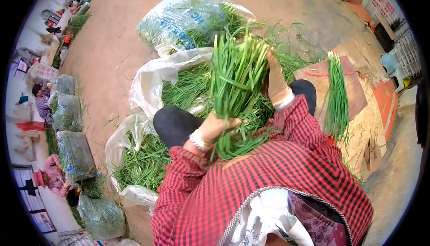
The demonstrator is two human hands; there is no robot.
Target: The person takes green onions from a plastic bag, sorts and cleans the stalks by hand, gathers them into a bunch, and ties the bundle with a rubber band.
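A thick bunch of long green stalks [235,75] is held upright in front of my body, pale ends at the top. Around its lower part my left hand [216,128] is closed, in a light glove. My right hand [277,82], also gloved, presses on the bunch's upper right side; its fingertips are partly hidden behind the stalks. Loose greens lie beneath and behind the bunch. An open clear plastic bag [145,82] with more stalks spreads to the left of it. On a board at the right lies another neat bunch [337,96].
A full plastic bag of greens [183,19] stands ahead. Filled bags [76,154] line the left side, with people [54,174] seated beyond. At the right are a brown board [358,84], a stool [392,66] and crates [405,44].
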